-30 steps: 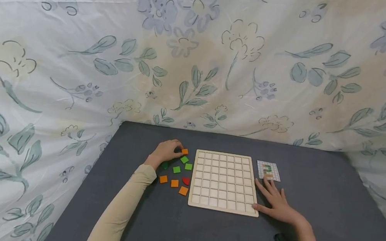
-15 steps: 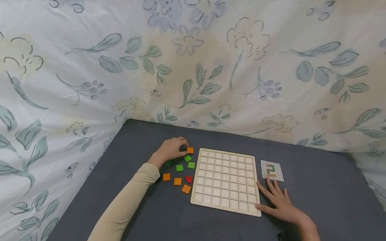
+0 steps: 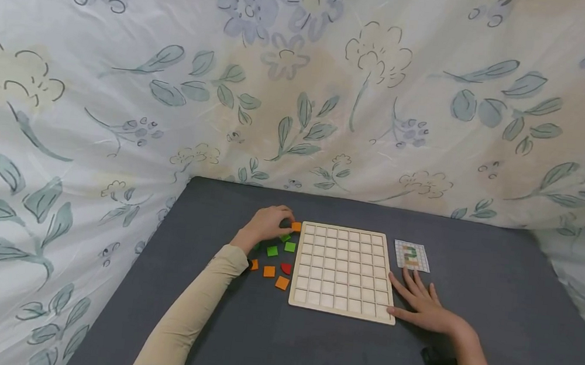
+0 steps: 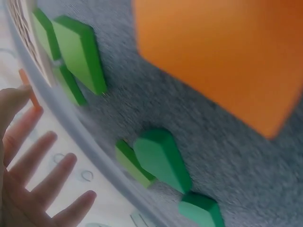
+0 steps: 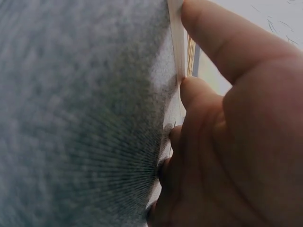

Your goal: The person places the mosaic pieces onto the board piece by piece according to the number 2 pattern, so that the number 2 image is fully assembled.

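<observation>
My left hand (image 3: pixel 265 224) pinches an orange square tile (image 3: pixel 296 227) between thumb and index finger, right at the upper left corner of the wooden grid board (image 3: pixel 343 269). In the left wrist view the orange tile (image 4: pixel 28 87) stands on edge between the fingertips, with the other fingers spread. My right hand (image 3: pixel 425 308) lies with spread fingers at the board's right side, its thumb on the lower right rim. Another fingertip touches the board's edge in the right wrist view. Its middle finger reaches the lower edge of a small pattern card (image 3: pixel 412 256).
Left of the board lie light green tiles (image 3: pixel 272 251), a red rounded piece (image 3: pixel 286 268) and orange tiles (image 3: pixel 269 271). Dark green pieces (image 4: pixel 161 158) show in the left wrist view. A floral curtain (image 3: pixel 280 87) hangs behind the dark table (image 3: pixel 318 349).
My left hand has moved right with the orange tile, from beside the green tiles to the board's upper left corner. My right hand has stayed at the board's right edge.
</observation>
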{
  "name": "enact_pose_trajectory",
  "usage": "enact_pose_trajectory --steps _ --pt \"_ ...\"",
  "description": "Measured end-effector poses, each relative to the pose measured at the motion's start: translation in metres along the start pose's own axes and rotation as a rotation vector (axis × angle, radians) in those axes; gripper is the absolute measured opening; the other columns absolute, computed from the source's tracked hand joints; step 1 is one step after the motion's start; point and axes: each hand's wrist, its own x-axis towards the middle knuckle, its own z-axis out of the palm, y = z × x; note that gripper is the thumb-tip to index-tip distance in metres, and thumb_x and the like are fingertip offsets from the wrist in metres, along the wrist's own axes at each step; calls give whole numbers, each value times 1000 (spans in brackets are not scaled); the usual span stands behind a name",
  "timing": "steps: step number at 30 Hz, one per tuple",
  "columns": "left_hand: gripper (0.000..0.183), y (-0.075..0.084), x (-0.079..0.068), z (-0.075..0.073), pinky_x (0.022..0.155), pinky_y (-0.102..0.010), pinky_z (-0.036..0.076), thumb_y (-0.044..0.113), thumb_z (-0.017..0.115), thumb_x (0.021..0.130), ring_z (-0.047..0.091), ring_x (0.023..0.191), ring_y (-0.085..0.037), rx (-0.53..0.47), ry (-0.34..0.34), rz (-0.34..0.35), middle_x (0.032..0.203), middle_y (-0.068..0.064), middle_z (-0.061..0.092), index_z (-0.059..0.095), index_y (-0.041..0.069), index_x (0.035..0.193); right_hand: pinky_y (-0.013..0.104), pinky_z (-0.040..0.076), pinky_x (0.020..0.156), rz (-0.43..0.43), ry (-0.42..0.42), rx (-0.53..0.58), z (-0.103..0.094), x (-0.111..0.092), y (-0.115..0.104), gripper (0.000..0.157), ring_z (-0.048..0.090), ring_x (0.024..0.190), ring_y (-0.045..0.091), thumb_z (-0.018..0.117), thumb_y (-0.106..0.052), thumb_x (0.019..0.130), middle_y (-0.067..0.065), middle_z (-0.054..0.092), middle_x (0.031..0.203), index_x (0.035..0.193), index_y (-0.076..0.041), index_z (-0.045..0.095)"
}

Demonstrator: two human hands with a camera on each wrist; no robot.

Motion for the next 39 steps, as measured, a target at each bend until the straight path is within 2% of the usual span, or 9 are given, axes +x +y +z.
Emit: enact_pose_trajectory --steps 3,8,12,17,25,30,39 --pt "31 4 1 0 90 -40 48 36 63 87 56 112 -23 -8 6 17 133 -4 52 66 19 114 69 -20 96 17 -13 -2 1 1 1 76 -20 136 42 58 -41 89 27 -6 151 150 -18 18" --pt "30 13 5 -2 91 -39 48 36 63 87 55 113 -22 -9 9 37 134 -3 51 65 21 113 70 -16 97 31 -13 -28 -1 2 -2 77 -15 137 46 59 -40 88 28 -3 151 149 -16 19" --pt "32 20 6 -3 94 -40 46 36 63 87 54 116 -23 -24 1 45 135 -3 50 65 20 115 71 -15 96 15 7 -22 -1 2 -4 76 -12 136 48 61 -38 88 29 0 151 149 -14 21" --pt "32 27 7 -3 96 -42 44 33 61 89 54 116 -25 -35 -4 76 134 -5 50 64 18 117 72 -11 97 43 -6 -53 -3 1 -6 77 -8 136 51 61 -39 88 29 1 151 149 -13 21" --pt "28 38 13 2 101 -41 41 34 60 89 55 114 -21 6 -14 125 132 -2 52 65 22 115 72 -11 97 47 19 -52 -1 -3 -1 77 -7 136 51 61 -39 87 29 2 151 148 -13 23" --pt "29 43 18 5 106 -44 35 37 61 89 53 117 -19 20 -31 126 132 0 52 65 24 114 72 -10 97 42 17 -47 -1 -4 1 77 -7 136 51 61 -39 87 28 2 151 148 -13 23" --pt "29 52 24 9 105 -43 36 42 58 90 52 116 -16 12 -57 136 131 2 53 66 26 112 72 -10 97 36 -9 -45 -3 1 0 78 -8 136 51 61 -39 87 27 1 152 149 -15 21"
